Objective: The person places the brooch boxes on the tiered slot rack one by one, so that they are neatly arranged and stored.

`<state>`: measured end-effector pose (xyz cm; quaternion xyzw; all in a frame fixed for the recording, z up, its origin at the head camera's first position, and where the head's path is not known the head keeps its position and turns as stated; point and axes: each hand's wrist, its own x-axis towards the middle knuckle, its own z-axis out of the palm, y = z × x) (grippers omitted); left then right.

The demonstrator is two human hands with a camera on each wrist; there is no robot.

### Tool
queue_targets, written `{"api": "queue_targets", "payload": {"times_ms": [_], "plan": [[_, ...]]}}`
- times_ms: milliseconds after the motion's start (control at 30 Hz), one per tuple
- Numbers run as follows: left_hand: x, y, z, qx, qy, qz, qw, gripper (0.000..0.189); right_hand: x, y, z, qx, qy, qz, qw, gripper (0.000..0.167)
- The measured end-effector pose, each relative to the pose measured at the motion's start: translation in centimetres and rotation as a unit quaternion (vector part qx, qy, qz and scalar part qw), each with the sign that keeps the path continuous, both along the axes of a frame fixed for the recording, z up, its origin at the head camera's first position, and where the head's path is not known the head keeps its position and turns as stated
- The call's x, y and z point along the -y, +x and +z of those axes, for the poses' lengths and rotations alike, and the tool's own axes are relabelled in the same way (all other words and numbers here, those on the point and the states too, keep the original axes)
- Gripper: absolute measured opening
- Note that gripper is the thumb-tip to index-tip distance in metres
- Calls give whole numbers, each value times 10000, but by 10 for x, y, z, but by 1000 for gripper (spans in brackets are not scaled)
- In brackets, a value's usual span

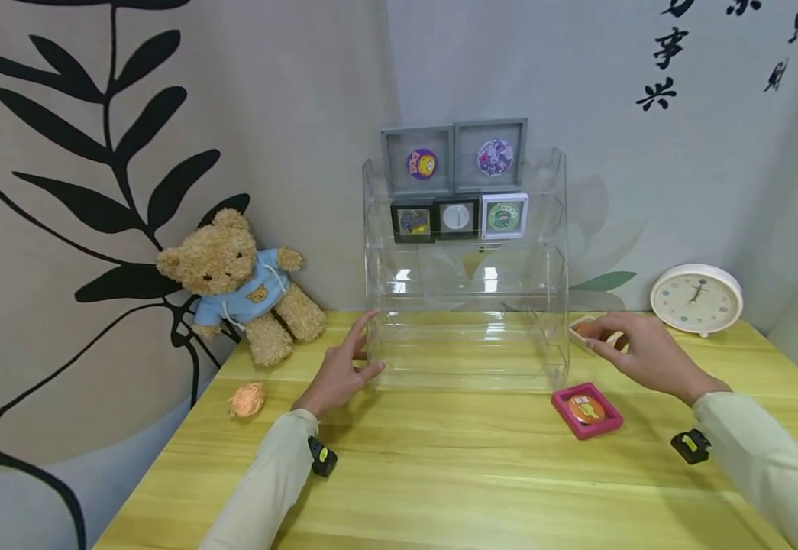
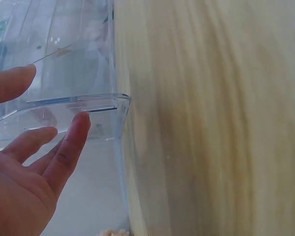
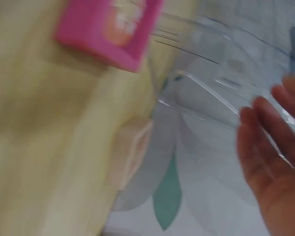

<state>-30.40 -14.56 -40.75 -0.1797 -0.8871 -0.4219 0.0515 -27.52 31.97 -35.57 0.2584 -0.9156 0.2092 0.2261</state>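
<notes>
A clear acrylic tiered stand [image 1: 467,351] rises at the back middle of the table. Beside its lower left edge is my left hand [image 1: 337,374], thumb and fingers spread around the side panel; whether they touch it I cannot tell. My right hand [image 1: 635,351] hovers right of the stand with loosely bent fingers. In the head view it partly covers a small pale box [image 1: 579,341], while the right wrist view has that box [image 3: 130,155] apart from the fingers, with nothing held. In front lies a pink square case [image 1: 561,406] with an orange round badge [image 1: 587,410].
Two grey cases [image 1: 463,164] with badges fill the stand's top tier; below sit two black cases [image 1: 457,233] and a white one [image 1: 505,234]. A teddy bear [image 1: 247,290] and peach-coloured ball [image 1: 247,399] are at left, a white clock [image 1: 696,299] at right.
</notes>
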Motion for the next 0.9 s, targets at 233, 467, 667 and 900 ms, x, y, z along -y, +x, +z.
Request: {"api": "queue_targets", "payload": {"times_ms": [233,467,667,900], "plan": [[1,0,2,-100,3,-89,9999,89,-2,1,-20,1573,696,413,9842,18],[0,1,4,22,43,-21,10000,89,0,-3,-35,2151,958,427,9709,18],[1,1,3,7,47,19,10000,89,1,-8,-41,2124,1023,266,9714,12],[0,3,3,15,44,-1,10000,89,-3,-13,-53,2160,941,203,9716,12]]}}
